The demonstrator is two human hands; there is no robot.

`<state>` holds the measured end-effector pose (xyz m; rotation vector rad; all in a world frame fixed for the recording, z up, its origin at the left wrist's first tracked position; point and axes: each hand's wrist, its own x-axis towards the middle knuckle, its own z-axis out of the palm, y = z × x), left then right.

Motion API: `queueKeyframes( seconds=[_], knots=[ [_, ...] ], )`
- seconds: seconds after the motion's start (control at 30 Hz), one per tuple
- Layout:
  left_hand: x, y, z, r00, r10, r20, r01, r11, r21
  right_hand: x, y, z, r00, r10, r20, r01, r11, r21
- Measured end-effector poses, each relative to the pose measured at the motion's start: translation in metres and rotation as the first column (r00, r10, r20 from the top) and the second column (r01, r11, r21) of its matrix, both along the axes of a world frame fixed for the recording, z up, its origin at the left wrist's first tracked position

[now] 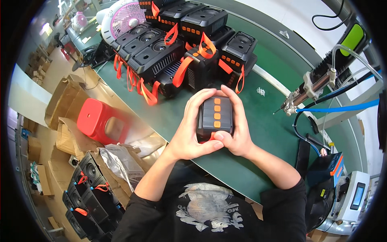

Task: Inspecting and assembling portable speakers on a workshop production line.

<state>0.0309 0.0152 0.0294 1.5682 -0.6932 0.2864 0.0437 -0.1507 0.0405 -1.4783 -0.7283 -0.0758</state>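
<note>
Between my two hands is a black portable speaker (204,115) with a row of orange buttons along its upturned face. My left hand (188,129) wraps its left side, and my right hand (238,125) closes round its right side. Both thumbs press at the near end, where a bit of orange strap shows. The speaker is over the green work table (161,117); whether it touches the surface is hidden. Just beyond my hands stands a pile of similar black speakers (147,56) with orange straps (183,71).
An electric screwdriver (298,99) on a stand points down at the right, near small loose screws (261,92). Left of the table are a red stool (94,119) and a cardboard box (109,161) of speaker parts (90,173). A pink-and-white fan (123,20) stands far left.
</note>
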Motion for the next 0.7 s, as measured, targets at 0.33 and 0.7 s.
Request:
queueKeyframes(
  seconds=[0.33,0.7],
  knots=[
    [0.007,-0.016,-0.042,0.995,0.087,0.043,-0.074,0.969,-0.236,0.006,0.008,-0.036,0.998,-0.023,0.055,0.017,0.994,0.110],
    [0.005,-0.018,-0.050,0.948,0.241,0.210,-0.224,0.969,-0.099,0.012,0.000,-0.054,0.999,-0.010,0.051,0.006,0.998,0.065]
  ],
)
